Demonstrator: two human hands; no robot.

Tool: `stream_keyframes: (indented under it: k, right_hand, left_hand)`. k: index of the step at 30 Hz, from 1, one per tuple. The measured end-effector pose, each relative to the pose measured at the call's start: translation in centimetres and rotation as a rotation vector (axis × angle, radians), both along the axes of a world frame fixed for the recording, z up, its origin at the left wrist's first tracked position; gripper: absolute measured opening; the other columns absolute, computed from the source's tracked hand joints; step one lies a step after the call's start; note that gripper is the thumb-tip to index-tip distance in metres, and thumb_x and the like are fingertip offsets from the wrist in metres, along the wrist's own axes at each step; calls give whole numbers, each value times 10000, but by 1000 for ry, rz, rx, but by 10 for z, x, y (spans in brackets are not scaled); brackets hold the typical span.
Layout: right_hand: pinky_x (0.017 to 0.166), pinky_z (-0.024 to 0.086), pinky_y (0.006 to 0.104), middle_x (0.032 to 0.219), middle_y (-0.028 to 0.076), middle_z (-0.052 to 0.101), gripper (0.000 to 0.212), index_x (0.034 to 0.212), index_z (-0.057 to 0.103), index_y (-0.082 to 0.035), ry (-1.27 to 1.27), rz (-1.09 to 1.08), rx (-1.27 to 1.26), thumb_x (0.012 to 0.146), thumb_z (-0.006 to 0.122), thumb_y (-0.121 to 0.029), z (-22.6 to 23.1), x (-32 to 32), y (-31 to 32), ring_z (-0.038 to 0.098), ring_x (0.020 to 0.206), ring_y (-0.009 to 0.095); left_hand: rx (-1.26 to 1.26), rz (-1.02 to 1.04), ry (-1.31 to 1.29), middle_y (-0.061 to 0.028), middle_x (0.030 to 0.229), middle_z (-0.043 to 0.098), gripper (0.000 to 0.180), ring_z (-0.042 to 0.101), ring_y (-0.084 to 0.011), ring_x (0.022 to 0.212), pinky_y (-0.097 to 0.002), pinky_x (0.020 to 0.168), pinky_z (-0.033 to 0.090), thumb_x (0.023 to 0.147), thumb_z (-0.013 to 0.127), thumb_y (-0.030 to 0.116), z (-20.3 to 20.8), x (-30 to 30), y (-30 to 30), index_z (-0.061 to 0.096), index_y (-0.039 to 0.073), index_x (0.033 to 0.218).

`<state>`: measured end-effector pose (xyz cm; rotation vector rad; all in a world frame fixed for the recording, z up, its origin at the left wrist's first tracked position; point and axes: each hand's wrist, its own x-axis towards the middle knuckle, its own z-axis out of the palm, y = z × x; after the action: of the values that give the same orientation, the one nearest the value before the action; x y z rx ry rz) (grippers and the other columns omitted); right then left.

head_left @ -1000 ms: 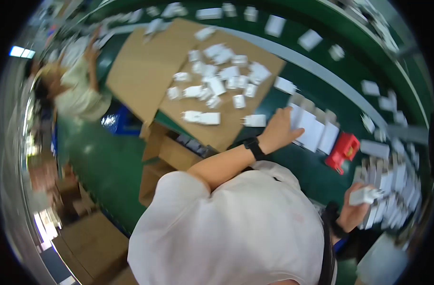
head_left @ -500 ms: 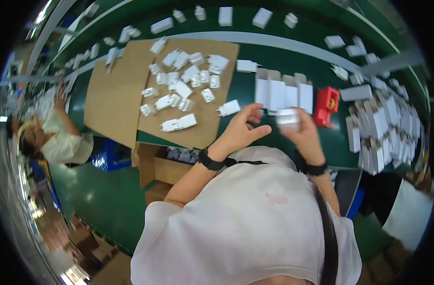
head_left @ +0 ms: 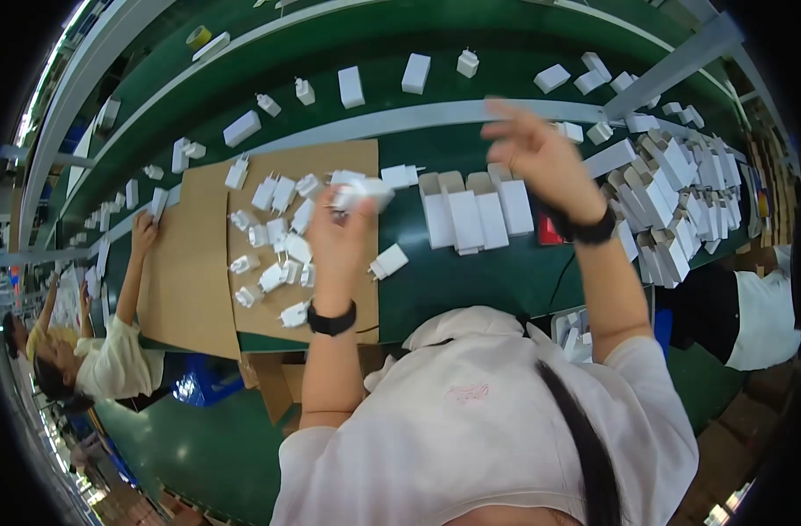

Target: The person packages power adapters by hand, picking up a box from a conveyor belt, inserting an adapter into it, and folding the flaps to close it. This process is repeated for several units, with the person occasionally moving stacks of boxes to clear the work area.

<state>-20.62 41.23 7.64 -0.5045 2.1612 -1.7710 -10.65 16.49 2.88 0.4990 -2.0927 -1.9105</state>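
Note:
Over the pile on the brown cardboard, my left hand (head_left: 339,250) is raised with its fingers closed round a white power adapter (head_left: 368,192), smeared by motion. Several white plug adapters (head_left: 273,277) lie loose below and left of it. My right hand (head_left: 545,162) reaches over the far side of the table, fingers apart and slightly blurred, nothing seen in them. Next to it stands a row of white cartons (head_left: 464,221) with flaps up. One adapter (head_left: 389,260) lies on the green tabletop between the cardboard and the cartons. Part of a red holder (head_left: 549,230) shows beneath my right forearm.
A heap of open white cartons (head_left: 672,193) fills the right side. Adapters and boxes line the green conveyor (head_left: 322,127) behind a metal rail. The cardboard sheet (head_left: 190,289) covers the table's left. A co-worker (head_left: 111,351) reaches in at left; a grey post (head_left: 672,70) rises at right.
My left hand has moved left over the adapters and now holds one. My right hand has let go of the white item and swung up and away. The view has shifted.

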Motion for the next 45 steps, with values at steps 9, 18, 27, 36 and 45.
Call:
stream_keyframes:
  k: [9,18,27,36,45]
  right_hand:
    - [909,425,370,1174,193,542,839,1286,409,-31,131,-384,798,584,758,-331,-179,-266,29,543,1061,303]
    - [733,472,349,875,168,637,432,978,583,-1,282,-402,522,688,687,-302,-171,-258,-18,616,826,301]
    - [659,461,344,776,169,616,294,817,606,-14,305,389,388,648,707,-232,-159,-136,-136,592,736,319]
    - [781,474,332,1000,157,621,457,1106,577,-52,320,452,338,674,693,-143,-159,-98,-144,592,863,288]
    - [650,479,233,929,74,623,319,1053,596,-2,189,198,383,755,663,-94,43,-26,11,586,736,119]
  left_hand:
    - [-883,60,-114,-214,902,582,249,555,-398,835,-424,744,457,731,627,93,-81,-133,-16,562,-21,943]
    - [-1191,-43,-269,-163,814,568,96,545,-331,837,-403,750,439,713,589,40,-119,-157,-29,554,-3,791]
    - [-912,51,-113,-260,1100,468,479,455,-429,969,-456,832,394,725,513,-60,-39,-107,-3,407,-25,1191]
    - [-760,-34,-10,-196,1113,479,389,480,-374,998,-411,847,405,735,548,-41,18,31,5,486,15,1115]
    - [-371,-199,-96,-125,769,599,141,572,-284,703,-374,634,452,774,572,39,-14,56,41,596,10,911]
